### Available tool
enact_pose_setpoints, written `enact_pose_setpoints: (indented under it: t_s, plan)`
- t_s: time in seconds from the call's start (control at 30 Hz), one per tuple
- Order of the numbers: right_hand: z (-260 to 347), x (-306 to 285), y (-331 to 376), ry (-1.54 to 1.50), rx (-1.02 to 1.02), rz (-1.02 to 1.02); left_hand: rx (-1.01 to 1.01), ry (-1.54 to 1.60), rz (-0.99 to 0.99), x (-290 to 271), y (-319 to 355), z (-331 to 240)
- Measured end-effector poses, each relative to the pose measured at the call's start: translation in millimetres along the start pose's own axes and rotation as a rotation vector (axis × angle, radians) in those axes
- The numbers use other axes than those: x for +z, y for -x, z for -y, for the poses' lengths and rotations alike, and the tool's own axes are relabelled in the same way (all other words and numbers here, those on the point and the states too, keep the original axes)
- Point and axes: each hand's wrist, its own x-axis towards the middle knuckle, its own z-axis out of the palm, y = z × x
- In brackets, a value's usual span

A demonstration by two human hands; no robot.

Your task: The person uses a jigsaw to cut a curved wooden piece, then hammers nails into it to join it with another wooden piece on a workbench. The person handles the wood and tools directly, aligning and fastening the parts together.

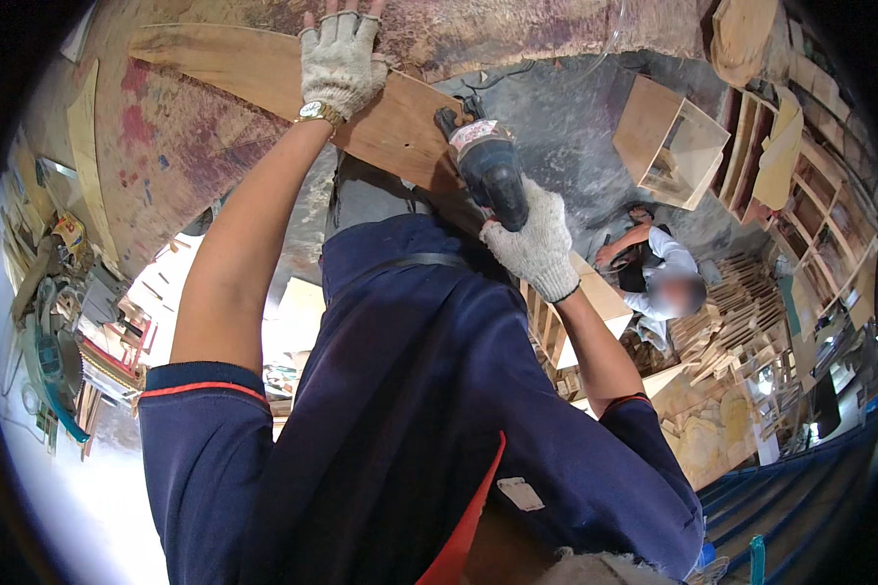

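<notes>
"Head view: how is this done well?"
"The board (405,127) lies partly over the worktop (180,132); the left hand (343,66) spreads flat on it — best press firmly. The right hand (537,244) grips the power tool (495,177) at the board's right end — best steadily."
"Counts?"
"One board, one power tool, two hands."

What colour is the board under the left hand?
The board is light brown, best in the head view.

"What sort of place is this?"
"A woodworking workshop: there's a power tool (493,174) at a wooden board (405,127), over a stained surface (185,127)."
"Anything else show it?"
"An open wooden box (644,132), piled wood strips (737,297), and, at the bent left rim, a jumble (68,283), possibly scraps."
</notes>
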Motion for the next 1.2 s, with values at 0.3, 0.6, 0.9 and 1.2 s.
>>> enact_pose_setpoints:
  t_s: [0.3, 0.6, 0.9, 1.2]
  plan:
    - [-0.3, 7.9, 1.0, -0.038, -0.072, -0.083, 0.030, 0.004, -0.043, 1.3, 0.7, 2.5]
    - [5.1, 15.8, 2.7, -0.060, -0.049, -0.130, 0.049, -0.008, -0.048, 2.2, 2.4, 3.0]
    - [22.3, 21.0, 4.6, -0.231, 0.043, -0.210, 0.133, -0.058, -0.063, 29.6, 3.2, 22.6]
    - [27.7, 17.1, 0.8, -0.224, 0.126, -0.167, 0.139, -0.066, -0.029, 26.0, 2.4, 18.9]
